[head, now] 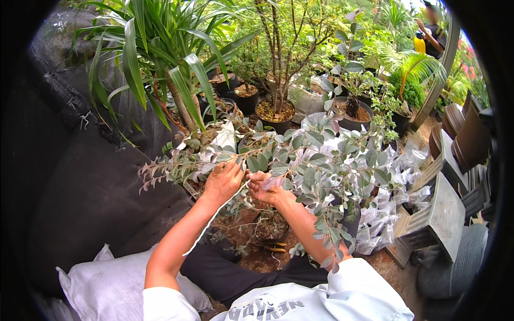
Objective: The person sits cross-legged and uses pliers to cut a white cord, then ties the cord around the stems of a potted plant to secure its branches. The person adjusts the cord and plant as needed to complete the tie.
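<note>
My left hand [225, 179] is closed around a thin branch of a shrub [315, 156] with grey-green and some purplish leaves. Just to its right, my right hand [266, 189] has its fingertips together on a white string [217, 214]. The string's free length hangs down across my left forearm. Leaves cover part of my right hand and forearm. Below my hands, between my legs, sits a pot of soil [272, 226]. Beside that pot, on the ground, lies a hand tool with yellow handles [275, 246].
A stuffed white sack [116, 283] lies at my left by dark sheeting [100, 192]. Potted plants [276, 114] stand ahead. To the right are clear plastic bags [377, 224], rectangular planters [435, 214] and stacked brown pots [472, 136]. A person [433, 38] with a yellow bottle stands far right.
</note>
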